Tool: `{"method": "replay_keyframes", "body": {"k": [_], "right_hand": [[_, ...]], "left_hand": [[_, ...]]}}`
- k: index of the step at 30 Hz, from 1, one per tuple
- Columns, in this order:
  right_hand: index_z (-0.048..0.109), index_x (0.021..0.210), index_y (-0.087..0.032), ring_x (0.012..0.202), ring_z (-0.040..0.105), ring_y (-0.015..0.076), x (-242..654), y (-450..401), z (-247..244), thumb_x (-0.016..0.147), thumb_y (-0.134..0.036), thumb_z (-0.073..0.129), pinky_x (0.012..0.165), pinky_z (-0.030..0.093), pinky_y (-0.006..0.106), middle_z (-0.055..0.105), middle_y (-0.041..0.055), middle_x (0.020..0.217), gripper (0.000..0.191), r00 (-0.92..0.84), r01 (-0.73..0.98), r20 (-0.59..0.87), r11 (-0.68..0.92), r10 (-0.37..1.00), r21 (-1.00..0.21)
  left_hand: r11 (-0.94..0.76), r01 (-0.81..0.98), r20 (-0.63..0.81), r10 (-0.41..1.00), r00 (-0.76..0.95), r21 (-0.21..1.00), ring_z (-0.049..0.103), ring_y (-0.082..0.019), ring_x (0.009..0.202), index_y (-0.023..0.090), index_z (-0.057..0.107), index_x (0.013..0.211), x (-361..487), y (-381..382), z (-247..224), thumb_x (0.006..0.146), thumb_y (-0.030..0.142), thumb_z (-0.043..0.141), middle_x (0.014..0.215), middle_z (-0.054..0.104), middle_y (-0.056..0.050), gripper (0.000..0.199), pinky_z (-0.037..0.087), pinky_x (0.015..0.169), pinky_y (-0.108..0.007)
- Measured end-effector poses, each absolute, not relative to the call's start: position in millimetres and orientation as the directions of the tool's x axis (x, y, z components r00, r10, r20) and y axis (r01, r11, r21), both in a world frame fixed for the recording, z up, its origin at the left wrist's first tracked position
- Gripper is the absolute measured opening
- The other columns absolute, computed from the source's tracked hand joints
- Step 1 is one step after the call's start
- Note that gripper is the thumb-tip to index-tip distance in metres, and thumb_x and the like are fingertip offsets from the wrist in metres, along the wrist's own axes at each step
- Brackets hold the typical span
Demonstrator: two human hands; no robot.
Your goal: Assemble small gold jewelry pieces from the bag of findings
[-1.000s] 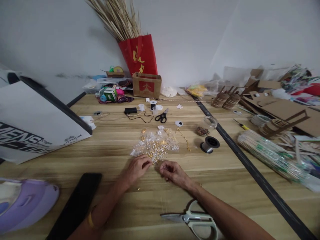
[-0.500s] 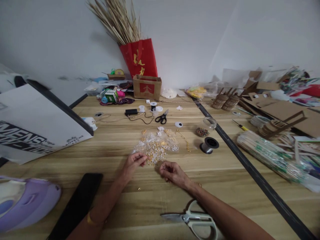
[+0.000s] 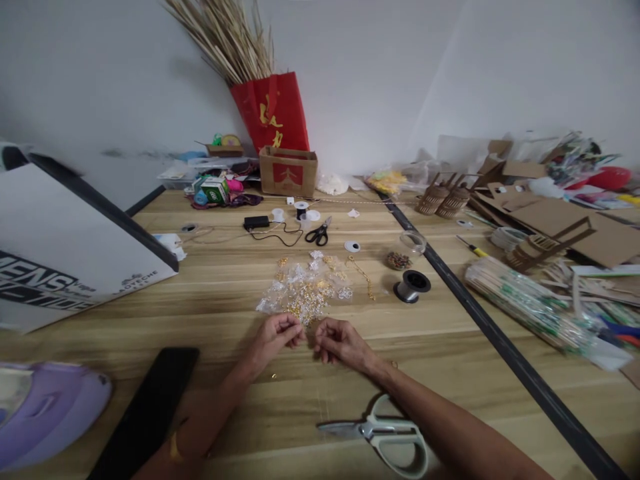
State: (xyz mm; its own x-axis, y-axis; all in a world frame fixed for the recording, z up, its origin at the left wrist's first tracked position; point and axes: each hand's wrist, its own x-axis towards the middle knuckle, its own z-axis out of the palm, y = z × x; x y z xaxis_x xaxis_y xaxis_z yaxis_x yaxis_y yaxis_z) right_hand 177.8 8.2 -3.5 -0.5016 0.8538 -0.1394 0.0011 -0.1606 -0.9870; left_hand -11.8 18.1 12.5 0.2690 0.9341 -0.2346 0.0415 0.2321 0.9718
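A pile of small gold and silver beads (image 3: 307,293), partly on clear plastic bags, lies mid-table. At its near edge my left hand (image 3: 281,333) has thumb and fingertips pinched together. My right hand (image 3: 337,341) is just to the right, its fingers curled and pinched too, with a small gap between the two hands. Whatever the fingertips hold is too small to make out. A gold chain (image 3: 363,275) lies right of the pile. White-handled scissors (image 3: 380,430) rest below my right forearm, and a tiny gold piece (image 3: 274,377) lies below my left hand.
Black scissors (image 3: 319,232), a wire spool (image 3: 412,287) and a jar of brown beads (image 3: 400,260) stand beyond. A black phone-like slab (image 3: 150,407), a purple object (image 3: 55,413) and a white box (image 3: 75,247) are left. Wrapped sticks (image 3: 525,307) lie right.
My left hand has moved right and slightly down, closer to my right hand. My right hand has stayed close to its place. The view has shifted slightly, so the table things appear further left.
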Motion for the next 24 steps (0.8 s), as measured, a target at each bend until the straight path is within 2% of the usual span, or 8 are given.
{"method": "replay_keyframes", "body": {"k": [10, 24], "right_hand": [[0.051, 0.086, -0.016, 0.042, 0.051, 0.0062, 177, 7, -2, 0.075, -0.050, 0.063, 0.038, 0.040, 0.016, 0.056, -0.0030, 0.062, 0.038, -0.497, -0.059, -0.097, -0.145, 0.863, -0.988], [0.056, 0.073, -0.014, 0.044, 0.048, 0.0055, 175, 7, 0, 0.072, -0.044, 0.065, 0.042, 0.041, 0.017, 0.055, -0.0028, 0.058, 0.031, -0.492, 0.042, -0.144, -0.142, 0.859, -0.989]], "left_hand": [[0.227, 0.058, -0.233, 0.911, 0.341, 0.972, 0.054, -0.009, 0.049, 0.012, 0.057, 0.069, -1, 11, 10, 0.064, 0.044, 0.071, 0.059, 0.063, 0.000, 0.034, 0.044, 0.050, -0.021], [0.215, 0.052, -0.220, 0.908, 0.356, 0.975, 0.051, -0.009, 0.047, 0.012, 0.058, 0.067, 5, 6, 8, 0.064, 0.046, 0.071, 0.055, 0.058, 0.001, 0.036, 0.041, 0.048, -0.022]]}}
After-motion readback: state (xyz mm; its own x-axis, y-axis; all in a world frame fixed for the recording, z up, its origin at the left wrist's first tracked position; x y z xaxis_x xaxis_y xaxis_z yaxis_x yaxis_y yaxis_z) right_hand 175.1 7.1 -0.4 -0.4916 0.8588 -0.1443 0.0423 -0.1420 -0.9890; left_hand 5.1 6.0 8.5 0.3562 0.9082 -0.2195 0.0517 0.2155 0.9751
